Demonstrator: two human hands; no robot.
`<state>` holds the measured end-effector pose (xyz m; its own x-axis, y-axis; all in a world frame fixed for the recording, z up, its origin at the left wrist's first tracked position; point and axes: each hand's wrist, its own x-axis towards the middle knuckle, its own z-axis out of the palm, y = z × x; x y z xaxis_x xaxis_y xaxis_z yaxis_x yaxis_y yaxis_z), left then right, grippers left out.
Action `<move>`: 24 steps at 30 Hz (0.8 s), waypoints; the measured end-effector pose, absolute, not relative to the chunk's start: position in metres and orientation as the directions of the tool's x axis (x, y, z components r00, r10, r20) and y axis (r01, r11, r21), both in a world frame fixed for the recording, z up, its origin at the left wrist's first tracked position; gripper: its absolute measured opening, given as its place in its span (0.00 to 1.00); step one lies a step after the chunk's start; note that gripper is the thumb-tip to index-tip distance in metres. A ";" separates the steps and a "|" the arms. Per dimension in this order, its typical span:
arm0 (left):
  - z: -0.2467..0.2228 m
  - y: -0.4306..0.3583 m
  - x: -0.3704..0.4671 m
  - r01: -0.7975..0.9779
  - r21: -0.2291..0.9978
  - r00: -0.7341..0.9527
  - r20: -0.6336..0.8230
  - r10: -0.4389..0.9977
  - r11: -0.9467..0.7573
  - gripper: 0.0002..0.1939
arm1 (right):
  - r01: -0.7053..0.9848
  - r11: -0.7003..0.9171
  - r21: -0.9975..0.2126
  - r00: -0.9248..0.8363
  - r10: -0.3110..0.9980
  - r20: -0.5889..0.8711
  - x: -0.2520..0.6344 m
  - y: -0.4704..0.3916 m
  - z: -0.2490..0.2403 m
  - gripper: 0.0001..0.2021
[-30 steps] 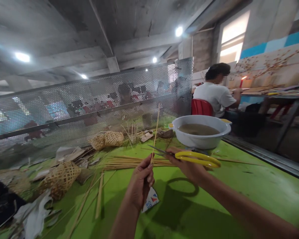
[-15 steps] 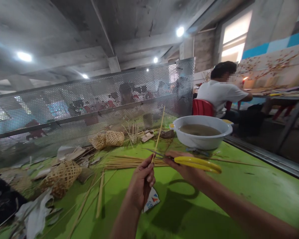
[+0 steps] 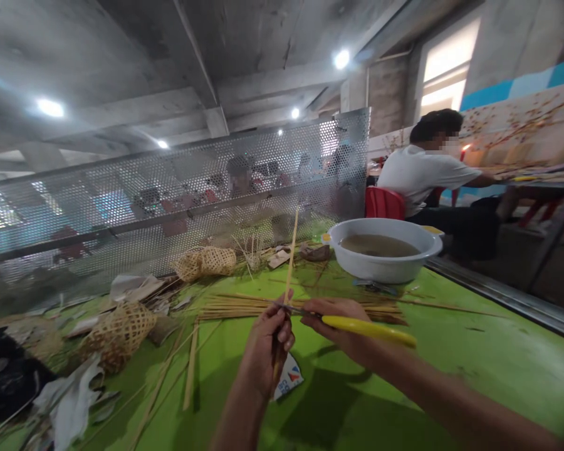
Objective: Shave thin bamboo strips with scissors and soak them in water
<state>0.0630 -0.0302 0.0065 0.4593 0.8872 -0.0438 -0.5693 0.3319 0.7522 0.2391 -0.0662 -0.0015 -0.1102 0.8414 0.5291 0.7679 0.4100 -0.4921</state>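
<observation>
Between the fingers of my left hand (image 3: 270, 338) is a thin bamboo strip (image 3: 292, 250), standing nearly upright. My right hand (image 3: 341, 319) is closed around scissors with yellow handles (image 3: 369, 329). The blades point left and lie against the strip just by my left fingertips; whether they are fully closed cannot be made out. Behind both hands a bundle of bamboo strips (image 3: 235, 307) lies across the green table (image 3: 451, 363). Below my left hand there is a white scrap with printing (image 3: 289, 379).
A white basin (image 3: 385, 266) of murky water stands at the back right. Woven bamboo pieces (image 3: 122, 329), loose strips and paper scraps cover the left side. A perforated metal screen (image 3: 263, 181) runs behind the table. A person in a white shirt (image 3: 418, 175) sits beyond the basin.
The scissors have moved left and down onto the strip at my left fingertips. The strip stands more upright. The seated person has leaned to the right with an arm stretched out.
</observation>
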 end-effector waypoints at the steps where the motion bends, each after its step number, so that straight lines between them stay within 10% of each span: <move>1: 0.006 -0.030 0.063 -0.573 0.752 0.451 -0.042 0.892 0.325 0.20 | 0.773 0.412 -0.483 -0.118 0.841 0.527 0.238 -0.066 -0.002 0.13; 24: 0.006 -0.029 0.063 -0.510 0.800 0.449 -0.067 0.891 0.317 0.23 | 0.807 0.385 -0.448 -0.128 0.855 0.503 0.243 -0.067 0.002 0.13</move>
<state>0.0632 -0.0289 0.0057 0.4492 0.8910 -0.0665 -0.5101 0.3169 0.7996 0.2433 -0.0667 0.0018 -0.1285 0.8548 0.5028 0.8070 0.3848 -0.4480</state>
